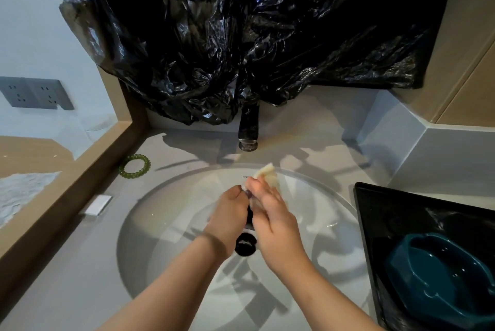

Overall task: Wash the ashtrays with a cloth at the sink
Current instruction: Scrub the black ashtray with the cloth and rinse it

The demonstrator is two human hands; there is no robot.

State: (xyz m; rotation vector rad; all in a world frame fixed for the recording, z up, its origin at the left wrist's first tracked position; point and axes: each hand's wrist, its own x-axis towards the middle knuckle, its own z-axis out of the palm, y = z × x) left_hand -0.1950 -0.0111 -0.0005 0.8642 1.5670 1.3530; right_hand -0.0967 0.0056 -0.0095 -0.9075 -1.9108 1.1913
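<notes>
Over the white round sink (321, 205) my two hands meet. My left hand (227, 217) grips a small dark object (249, 214), mostly hidden between the palms; whether it is an ashtray I cannot tell. My right hand (270, 213) holds a pale yellow cloth (267, 174) against it, with the cloth's corner sticking out above the fingers. A teal ashtray (439, 274) with water drops lies on a black tray (375, 213) to the right of the sink.
A dark tap (248, 127) stands behind the sink; the black drain (245, 244) is below my hands. Black plastic sheeting (241, 31) covers the wall behind. A green coil hair tie (134, 166) and a white packet (98, 205) lie on the grey counter at left.
</notes>
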